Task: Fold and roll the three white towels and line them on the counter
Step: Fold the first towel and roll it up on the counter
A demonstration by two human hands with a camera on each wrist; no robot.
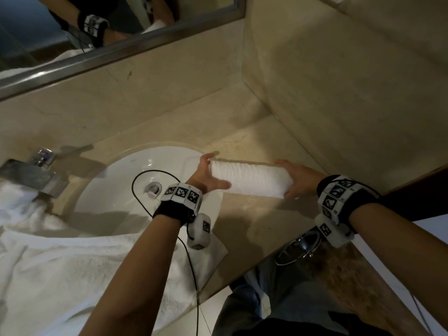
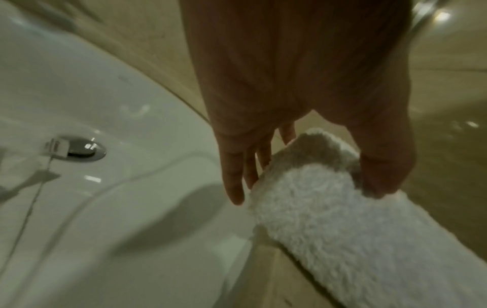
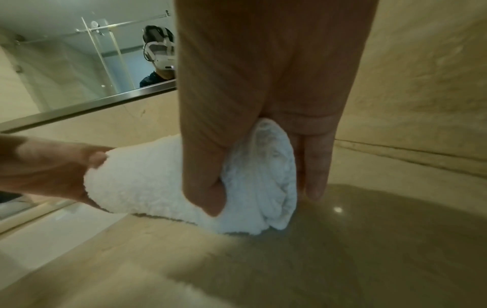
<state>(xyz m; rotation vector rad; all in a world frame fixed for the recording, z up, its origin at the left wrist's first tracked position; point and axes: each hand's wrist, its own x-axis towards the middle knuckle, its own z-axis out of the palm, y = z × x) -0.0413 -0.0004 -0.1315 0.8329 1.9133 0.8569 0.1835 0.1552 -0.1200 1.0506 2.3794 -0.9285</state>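
Nearest the head camera: two bare forearms with marker-covered wrist bands, a black cable trailing from the left one across the sink

Between the hands, a rolled towel, white and thick-piled, held lengthwise over the beige counter just right of the basin; from the right wrist view, low over the stone or just touching, hard to tell which

Left hand cupped round the roll's left end, thumb on top, fingers extended along the end face. Right hand clasped on the other end, thumb over the top, fingers behind the spiral face

Judged light, soft and springy rather than stiff; likely to sag in the middle or loosen if released carelessly. Best held at both ends, pressing inward, with the loose outer edge kept underneath when set down

Loose white towels heaped unrolled at the left, below the tap, so probably the first roll of three
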